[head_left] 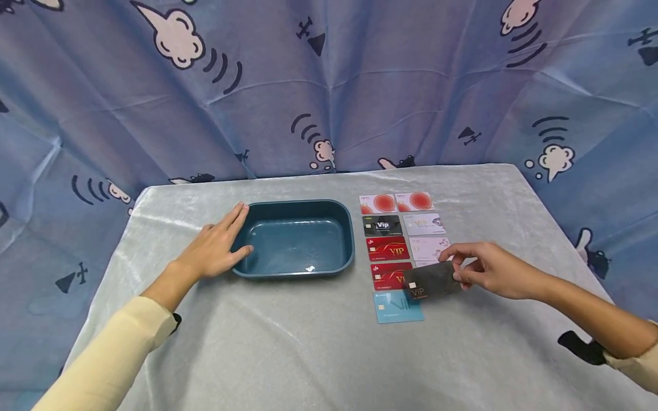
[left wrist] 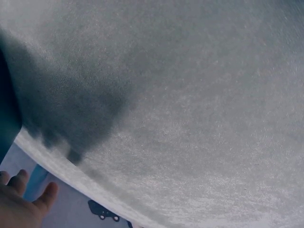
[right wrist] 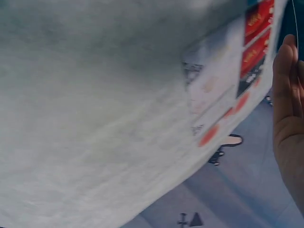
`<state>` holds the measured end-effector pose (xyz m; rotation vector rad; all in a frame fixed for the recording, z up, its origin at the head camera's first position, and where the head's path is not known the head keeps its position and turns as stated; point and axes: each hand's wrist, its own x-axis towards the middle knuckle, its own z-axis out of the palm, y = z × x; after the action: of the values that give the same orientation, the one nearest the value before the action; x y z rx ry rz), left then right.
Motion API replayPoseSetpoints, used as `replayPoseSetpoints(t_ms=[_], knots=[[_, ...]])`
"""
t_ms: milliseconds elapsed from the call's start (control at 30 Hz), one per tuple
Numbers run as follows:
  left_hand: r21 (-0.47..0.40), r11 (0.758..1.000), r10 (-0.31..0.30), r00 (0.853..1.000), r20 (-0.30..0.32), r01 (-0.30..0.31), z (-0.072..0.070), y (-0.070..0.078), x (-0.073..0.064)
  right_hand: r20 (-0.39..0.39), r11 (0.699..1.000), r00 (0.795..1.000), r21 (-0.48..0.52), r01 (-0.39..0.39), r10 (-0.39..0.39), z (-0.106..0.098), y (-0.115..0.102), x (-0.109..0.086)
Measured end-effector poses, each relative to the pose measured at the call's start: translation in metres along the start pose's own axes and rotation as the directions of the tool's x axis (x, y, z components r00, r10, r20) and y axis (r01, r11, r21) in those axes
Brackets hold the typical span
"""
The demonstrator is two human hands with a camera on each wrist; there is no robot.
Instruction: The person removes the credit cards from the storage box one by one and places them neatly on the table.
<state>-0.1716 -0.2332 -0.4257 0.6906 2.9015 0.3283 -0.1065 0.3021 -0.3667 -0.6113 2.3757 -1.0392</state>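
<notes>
My right hand [head_left: 496, 269] pinches a dark grey VIP card [head_left: 432, 281] by its right end, between thumb and fingers. The card is tilted above the lower cards, covering parts of a red VIP card [head_left: 386, 277] and a light blue card [head_left: 396, 308]. A white floral VIP card [head_left: 429, 249] lies just beyond it. My left hand [head_left: 215, 246], fingers straight, rests on the left rim of a dark teal rectangular tub [head_left: 294, 275] with nothing visible in it. In the right wrist view, part of my right hand [right wrist: 287, 114] shows at the right edge.
Two columns of cards lie right of the tub, among them white cards with red circles [head_left: 414, 201], a black Vip card [head_left: 382, 225], a pale card [head_left: 424, 224] and another red card [head_left: 388, 249]. A patterned blue curtain [head_left: 390, 103] hangs behind the grey cloth-covered table [head_left: 288, 354].
</notes>
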Motion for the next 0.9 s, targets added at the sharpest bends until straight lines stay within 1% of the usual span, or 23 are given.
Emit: replayPoseSetpoints(t_ms=[300, 533, 767, 867, 900], knots=[[0.003, 1.0, 0.005, 1.0, 0.0, -0.005, 0.0, 0.0, -0.001, 0.018, 0.997, 1.0, 0.08, 0.002, -0.004, 0.008, 0.032, -0.016], [0.007, 1.0, 0.005, 1.0, -0.013, -0.005, 0.0, 0.001, 0.0, 0.019, 0.995, 0.998, 0.085, 0.054, -0.056, 0.016, 0.052, -0.022], [0.001, 1.0, 0.004, 1.0, -0.01, -0.004, 0.0, 0.001, 0.001, 0.057, 0.992, 0.998, 0.122, 0.004, -0.011, 0.019, 0.062, -0.026], [-0.002, 1.0, 0.002, 1.0, -0.008, -0.002, 0.0, 0.002, 0.001, 0.063, 0.994, 0.998, 0.112, 0.006, -0.013, 0.019, 0.064, -0.026], [-0.003, 1.0, 0.003, 1.0, -0.006, -0.003, 0.0, 0.001, 0.001, 0.063, 0.994, 0.998, 0.108, -0.004, -0.003, 0.019, 0.063, -0.026]])
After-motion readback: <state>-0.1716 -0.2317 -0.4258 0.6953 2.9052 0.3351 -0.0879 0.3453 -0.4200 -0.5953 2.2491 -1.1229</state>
